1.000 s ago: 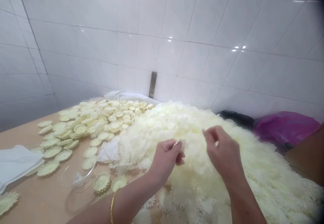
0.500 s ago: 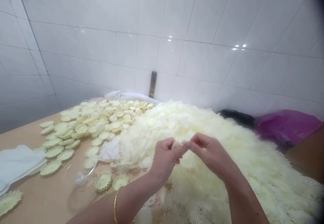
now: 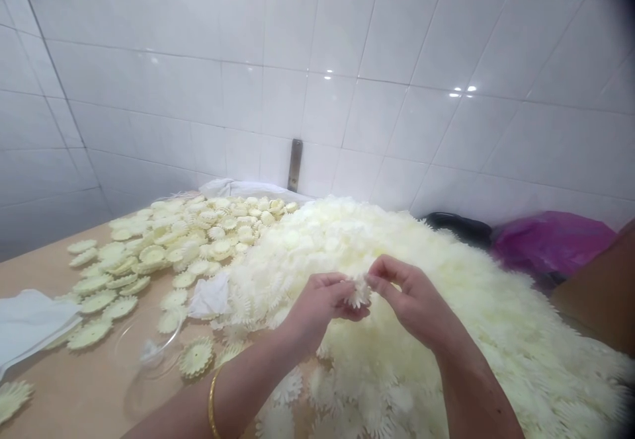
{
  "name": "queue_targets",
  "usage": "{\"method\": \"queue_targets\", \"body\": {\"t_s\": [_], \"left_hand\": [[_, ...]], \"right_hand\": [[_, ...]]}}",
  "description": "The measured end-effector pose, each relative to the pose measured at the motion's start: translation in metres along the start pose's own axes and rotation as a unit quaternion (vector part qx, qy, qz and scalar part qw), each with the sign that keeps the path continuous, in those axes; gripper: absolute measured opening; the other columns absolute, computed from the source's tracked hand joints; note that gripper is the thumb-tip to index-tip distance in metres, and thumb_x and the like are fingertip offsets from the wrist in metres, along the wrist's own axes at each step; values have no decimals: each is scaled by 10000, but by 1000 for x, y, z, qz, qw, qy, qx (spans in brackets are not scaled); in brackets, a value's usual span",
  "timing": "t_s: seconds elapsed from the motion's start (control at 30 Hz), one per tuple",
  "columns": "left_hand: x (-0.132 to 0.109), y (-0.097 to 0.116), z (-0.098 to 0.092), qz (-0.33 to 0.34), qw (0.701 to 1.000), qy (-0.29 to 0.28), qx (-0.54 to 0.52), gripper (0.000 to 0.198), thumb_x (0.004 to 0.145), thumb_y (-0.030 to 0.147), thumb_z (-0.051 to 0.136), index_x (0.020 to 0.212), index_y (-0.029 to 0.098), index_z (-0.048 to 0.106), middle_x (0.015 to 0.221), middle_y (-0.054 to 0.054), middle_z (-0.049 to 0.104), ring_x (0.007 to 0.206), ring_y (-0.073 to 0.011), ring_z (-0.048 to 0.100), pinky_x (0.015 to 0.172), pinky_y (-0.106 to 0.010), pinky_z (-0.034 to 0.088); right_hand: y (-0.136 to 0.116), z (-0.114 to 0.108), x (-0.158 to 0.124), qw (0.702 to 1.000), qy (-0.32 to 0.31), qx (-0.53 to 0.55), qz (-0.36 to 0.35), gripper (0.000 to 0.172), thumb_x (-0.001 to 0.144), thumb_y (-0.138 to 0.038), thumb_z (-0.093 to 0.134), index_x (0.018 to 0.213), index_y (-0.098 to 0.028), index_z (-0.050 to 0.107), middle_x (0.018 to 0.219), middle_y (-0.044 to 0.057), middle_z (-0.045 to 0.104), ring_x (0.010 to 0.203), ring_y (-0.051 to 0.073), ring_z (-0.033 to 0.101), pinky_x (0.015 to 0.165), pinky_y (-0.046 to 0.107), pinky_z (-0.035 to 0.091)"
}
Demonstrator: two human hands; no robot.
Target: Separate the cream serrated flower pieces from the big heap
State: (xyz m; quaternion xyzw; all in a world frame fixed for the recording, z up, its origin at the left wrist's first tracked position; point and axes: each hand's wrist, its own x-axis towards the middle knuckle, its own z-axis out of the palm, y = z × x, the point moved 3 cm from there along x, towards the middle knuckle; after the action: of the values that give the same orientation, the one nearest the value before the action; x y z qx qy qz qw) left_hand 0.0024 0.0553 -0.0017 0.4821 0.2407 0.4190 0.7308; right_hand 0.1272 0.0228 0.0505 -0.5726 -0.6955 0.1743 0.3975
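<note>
Both of my hands meet over a big heap of cream-white flower-shaped pieces (image 3: 446, 333). My left hand (image 3: 317, 307) and my right hand (image 3: 411, 300) each pinch the same small white flower piece (image 3: 358, 291), fingers closed on it from either side. A gold bangle (image 3: 214, 402) sits on my left wrist. To the left lies a spread of flatter, yellower round flower pieces (image 3: 183, 240) on the tan table (image 3: 74, 393).
A clear plastic dish (image 3: 149, 346) sits on the table near my left forearm. A white cloth (image 3: 27, 323) lies at the left edge, another (image 3: 211, 293) by the heap. A pink bag (image 3: 550, 240) and a dark object (image 3: 459, 225) rest against the tiled wall.
My right hand moved left from beside the heap to meet my left hand. Both now pinch one white flower piece, which shows more fully between the fingertips.
</note>
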Motion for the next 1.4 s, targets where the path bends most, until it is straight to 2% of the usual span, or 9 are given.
{"method": "queue_targets", "body": {"t_s": [0.13, 0.5, 0.7, 0.9, 1.0, 1.07, 1.17, 1.23, 1.4], "left_hand": [[3, -2, -5, 6, 998, 56, 16, 229, 676, 325, 630, 597, 118, 570, 606, -66, 592, 618, -164, 597, 637, -295, 463], [2, 0, -5, 18, 993, 108, 32, 136, 645, 246, 626, 635, 115, 591, 602, -41, 574, 551, -129, 564, 623, -295, 460], [-1, -3, -3, 47, 995, 89, 6, 319, 626, 308, 692, 536, 147, 431, 497, 52, 413, 485, -58, 444, 552, -221, 401], [-1, -6, 1, 13, 999, 49, -10, 257, 628, 278, 693, 596, 137, 481, 569, 5, 525, 517, -101, 524, 564, -262, 429], [-2, -7, 3, -7, 999, 29, -32, 245, 665, 315, 659, 632, 142, 489, 582, -20, 567, 492, -112, 541, 533, -264, 432], [-3, -5, 3, -4, 999, 30, -38, 259, 684, 338, 638, 627, 152, 468, 544, -14, 561, 451, -99, 519, 486, -236, 409], [-5, -4, 1, 14, 999, 44, -20, 288, 685, 335, 637, 585, 156, 434, 508, 4, 533, 437, -86, 500, 447, -204, 375], [-4, -5, 1, 10, 999, 45, -3, 286, 694, 343, 623, 582, 154, 440, 516, -1, 534, 448, -86, 503, 459, -207, 381], [-1, -17, 3, -47, 998, 30, 25, 261, 707, 357, 595, 607, 144, 482, 543, -22, 554, 442, -84, 493, 505, -234, 400]], "right_hand": [[12, -8, 2, 995, 88, -34, 42, 196, 767, -288, 479, 604, -183, 448, 571, -21, 466, 559, 120, 421, 530, 237, 333], [1, -4, 1, 998, 46, 10, 35, 349, 782, -517, 445, 724, -180, 516, 705, 25, 551, 669, 155, 503, 597, 261, 387], [-13, 7, -5, 999, -41, -23, 25, 248, 669, -376, 629, 812, -207, 517, 824, 5, 563, 785, 170, 520, 660, 270, 412], [-12, 14, -2, 994, -84, 65, 0, 69, 751, -256, 525, 768, -191, 540, 735, -10, 553, 679, 134, 528, 652, 252, 420], [0, 11, 4, 998, -8, 63, -10, 153, 774, -286, 489, 670, -179, 525, 635, -6, 534, 621, 136, 515, 611, 249, 405], [16, -3, 6, 989, 148, 12, 28, 207, 786, -313, 460, 629, -182, 490, 558, -5, 505, 553, 138, 487, 547, 249, 376], [41, -34, 0, 908, 390, -83, 124, 164, 771, -314, 456, 666, -188, 461, 520, 7, 511, 521, 160, 482, 520, 266, 357], [48, -46, -2, 894, 409, -120, 140, 163, 766, -330, 451, 705, -183, 487, 570, 30, 545, 558, 180, 503, 556, 291, 373], [32, -40, -1, 933, 317, -160, 49, 236, 745, -247, 418, 913, -159, 559, 968, 112, 577, 711, 191, 543, 670, 327, 410]]}}
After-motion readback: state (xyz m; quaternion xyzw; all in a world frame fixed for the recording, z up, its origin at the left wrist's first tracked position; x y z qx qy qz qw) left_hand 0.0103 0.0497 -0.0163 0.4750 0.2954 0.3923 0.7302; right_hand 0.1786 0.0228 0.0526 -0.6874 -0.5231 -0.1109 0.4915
